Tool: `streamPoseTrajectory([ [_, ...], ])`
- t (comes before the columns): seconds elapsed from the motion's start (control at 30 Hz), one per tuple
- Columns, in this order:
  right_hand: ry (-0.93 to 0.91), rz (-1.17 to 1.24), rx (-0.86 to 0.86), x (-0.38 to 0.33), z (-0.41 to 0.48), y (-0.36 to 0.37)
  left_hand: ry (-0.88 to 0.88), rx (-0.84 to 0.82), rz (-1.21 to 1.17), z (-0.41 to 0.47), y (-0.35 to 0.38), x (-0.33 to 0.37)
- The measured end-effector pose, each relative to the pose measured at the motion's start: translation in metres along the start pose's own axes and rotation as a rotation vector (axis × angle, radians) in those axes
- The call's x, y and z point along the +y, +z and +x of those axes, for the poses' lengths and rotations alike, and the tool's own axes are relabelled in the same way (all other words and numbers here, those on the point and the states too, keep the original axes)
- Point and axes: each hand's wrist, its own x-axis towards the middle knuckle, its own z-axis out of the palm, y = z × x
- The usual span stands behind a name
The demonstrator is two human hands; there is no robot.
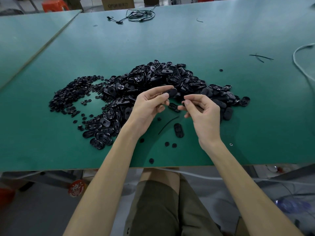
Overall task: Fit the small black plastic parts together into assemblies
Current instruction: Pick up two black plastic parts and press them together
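A big heap of black oval shells point(163, 79) lies in the middle of the green table point(187, 41). To its left spreads a pile of small round black buttons point(73, 94). My left hand point(150, 106) holds one oval shell point(171, 92) between thumb and fingers, raised over the heap's near edge. My right hand point(199, 109) pinches a small round black part point(184, 103) at its fingertips, a short gap to the right of the shell. A single oval shell point(178, 130) lies on the table below my hands.
Loose round buttons point(169, 144) dot the table near its front edge. A thin black strip point(167, 125) lies between my wrists. A coiled black cable point(139, 15) sits at the far edge, a white cable point(301, 58) at the right. Black ties point(260, 57) lie right of the heap.
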Motion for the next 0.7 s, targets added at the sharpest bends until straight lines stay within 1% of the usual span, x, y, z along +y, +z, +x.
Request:
streamPoseTrajectory([
  [0.27,-0.001,-0.004,-0.046,0.0019,0.0005,-0.001,-0.013,0.017,-0.01,-0.0002,0.001,-0.0011],
  [0.5,-0.041,-0.12,-0.06,0.0026,0.0014,-0.0022,-0.008,0.012,-0.015,-0.0031,0.0031,-0.0001],
  [0.7,-0.018,-0.14,-0.046,0.0037,0.002,-0.0021,0.0,-0.007,-0.022,-0.0041,0.0045,0.0015],
])
